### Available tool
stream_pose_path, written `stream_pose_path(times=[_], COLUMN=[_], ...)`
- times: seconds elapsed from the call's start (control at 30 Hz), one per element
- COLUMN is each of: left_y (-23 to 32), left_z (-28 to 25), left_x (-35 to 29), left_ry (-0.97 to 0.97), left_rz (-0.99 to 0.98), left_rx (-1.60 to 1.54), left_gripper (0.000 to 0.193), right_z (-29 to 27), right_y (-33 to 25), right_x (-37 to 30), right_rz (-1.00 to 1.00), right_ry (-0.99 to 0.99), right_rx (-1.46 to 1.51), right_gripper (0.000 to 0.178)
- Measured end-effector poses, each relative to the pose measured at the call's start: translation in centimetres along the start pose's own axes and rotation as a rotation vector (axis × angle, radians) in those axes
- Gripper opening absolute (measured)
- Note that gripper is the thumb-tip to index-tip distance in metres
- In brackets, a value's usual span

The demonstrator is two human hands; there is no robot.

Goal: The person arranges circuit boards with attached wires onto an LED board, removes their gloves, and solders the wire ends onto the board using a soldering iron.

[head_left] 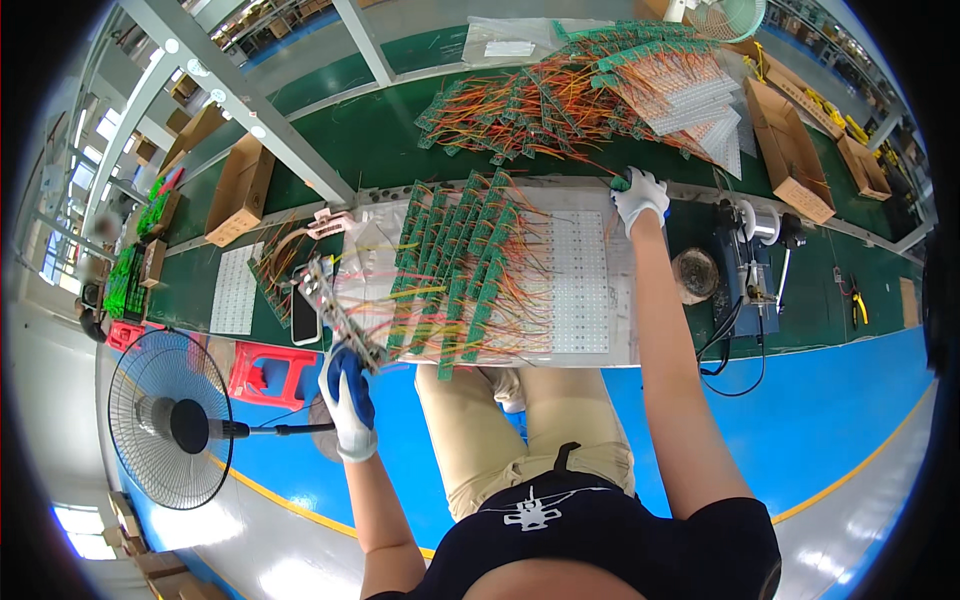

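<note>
My left hand (350, 395), in a white glove with a blue palm, is closed around the lower end of a long, narrow metallic-looking strip (338, 312), slightly blurred, tilted over the bench's left part. My right hand (640, 200), gloved too, reaches to the far edge of the work mat, its fingers closed on a small green circuit board (620, 183). Between the hands, rows of green circuit board strips (440, 235) with red and yellow wires lie side by side. A white perforated panel (580, 280) lies to their right, under some wire ends.
Behind lies a heap of wired circuit boards (520, 110), with bubble wrap (690, 105) on its right. Cardboard boxes (790, 150) flank it. A soldering device with a wire spool (762, 222), a round tin (695, 275) and yellow pliers (858, 305) sit right. A phone (305, 318) lies left.
</note>
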State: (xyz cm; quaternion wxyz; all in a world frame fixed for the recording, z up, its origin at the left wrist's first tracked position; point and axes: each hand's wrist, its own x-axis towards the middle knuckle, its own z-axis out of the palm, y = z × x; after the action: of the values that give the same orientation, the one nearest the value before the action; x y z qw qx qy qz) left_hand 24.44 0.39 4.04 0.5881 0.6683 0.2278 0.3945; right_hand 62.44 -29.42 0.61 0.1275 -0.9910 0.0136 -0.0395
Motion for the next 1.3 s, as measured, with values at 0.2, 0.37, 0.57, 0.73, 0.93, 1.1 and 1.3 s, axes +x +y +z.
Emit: stream_pose_path(times=[0.2,0.37,0.57,0.73,0.93,1.1,1.3], left_y=[-1.7,-2.0,-3.3,-1.7,-1.1,-3.2,-2.0], left_z=[-5.0,-4.9,-6.1,-3.5,-4.4,-7.8,-7.2], left_x=[-0.7,-0.6,-0.5,-1.3,-1.9,-2.4,-3.3], left_ry=[-0.077,-0.083,-0.187,-0.037,0.099,0.067,0.223], left_rz=[-0.052,-0.083,0.036,-0.289,-0.314,-0.136,-0.290], left_rx=[0.110,-0.075,0.042,-0.159,-0.149,0.011,-0.131], left_gripper=[0.029,0.034,0.042,0.044,0.038,0.037,0.038], right_z=[2.3,2.7,2.4,2.1,-2.8,-4.6,-5.5], right_y=[-0.2,1.2,0.1,1.5,0.9,0.4,-2.4], right_x=[0.0,1.1,0.3,1.1,-1.5,-3.6,-6.9], right_rz=[0.003,-0.002,0.045,-0.252,-0.150,-0.210,-0.205], right_ry=[0.120,0.163,0.199,0.070,-0.177,-0.192,-0.131], right_rx=[0.045,0.220,0.825,1.677,1.778,1.711,1.528], right_gripper=[0.050,0.050,0.038,0.039,0.033,0.034,0.036])
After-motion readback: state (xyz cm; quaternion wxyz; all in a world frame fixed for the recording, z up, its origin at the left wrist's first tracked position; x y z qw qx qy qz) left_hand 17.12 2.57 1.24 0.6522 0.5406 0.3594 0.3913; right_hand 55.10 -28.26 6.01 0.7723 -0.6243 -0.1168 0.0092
